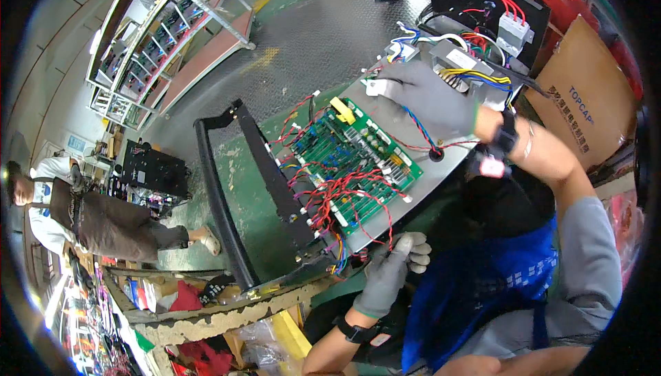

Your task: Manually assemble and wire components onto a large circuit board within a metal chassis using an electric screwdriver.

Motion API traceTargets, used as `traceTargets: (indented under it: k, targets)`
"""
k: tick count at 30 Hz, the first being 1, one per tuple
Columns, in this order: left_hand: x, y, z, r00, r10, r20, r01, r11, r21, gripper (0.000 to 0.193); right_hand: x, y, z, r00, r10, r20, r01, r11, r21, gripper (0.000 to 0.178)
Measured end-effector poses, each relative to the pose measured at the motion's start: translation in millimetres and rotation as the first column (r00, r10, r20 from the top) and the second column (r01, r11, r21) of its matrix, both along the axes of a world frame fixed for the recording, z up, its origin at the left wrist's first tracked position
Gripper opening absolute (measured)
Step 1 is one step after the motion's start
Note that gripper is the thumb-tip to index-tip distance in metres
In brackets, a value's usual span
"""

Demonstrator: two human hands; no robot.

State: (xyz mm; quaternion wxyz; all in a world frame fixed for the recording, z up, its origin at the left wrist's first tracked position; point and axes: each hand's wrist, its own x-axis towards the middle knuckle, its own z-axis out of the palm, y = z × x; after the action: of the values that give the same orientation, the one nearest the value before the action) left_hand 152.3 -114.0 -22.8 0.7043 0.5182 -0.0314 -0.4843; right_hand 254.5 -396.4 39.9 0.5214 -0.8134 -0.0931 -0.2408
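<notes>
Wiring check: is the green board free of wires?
No, twisted red wires bunch across the board.

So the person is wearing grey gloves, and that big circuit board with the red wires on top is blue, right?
Not quite: the circuit board is green, not blue, as the head view shows. The grey gloves and the red wires on top are right.

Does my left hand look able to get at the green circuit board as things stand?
Probably yes: the left hand is near the green circuit board, which lies open with no cover, though tangled red wires cross part of it.
</notes>
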Motion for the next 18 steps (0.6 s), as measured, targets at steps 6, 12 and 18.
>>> traceTargets:
  k: [6, 12, 18]
  targets:
    - [3.0, -1.8, 1.4, 0.999, -0.005, -0.053, 0.004, 1.000, -0.018, 0.034, 96.0, -6.6, 0.4, 0.772, -0.213, -0.599, -0.300, 0.709, -0.639, 0.024]
    - [0.6, 1.1, 5.3, 0.994, -0.059, -0.087, 0.049, 0.992, -0.120, 0.030, 123.1, -0.7, -26.2, 0.877, -0.107, -0.468, -0.454, 0.133, -0.881, 0.024]
    - [2.3, 6.4, 8.3, 0.993, -0.051, -0.105, 0.037, 0.991, -0.129, 0.031, 139.2, -36.3, -68.6, 0.937, 0.140, -0.321, -0.331, 0.055, -0.942, 0.013]
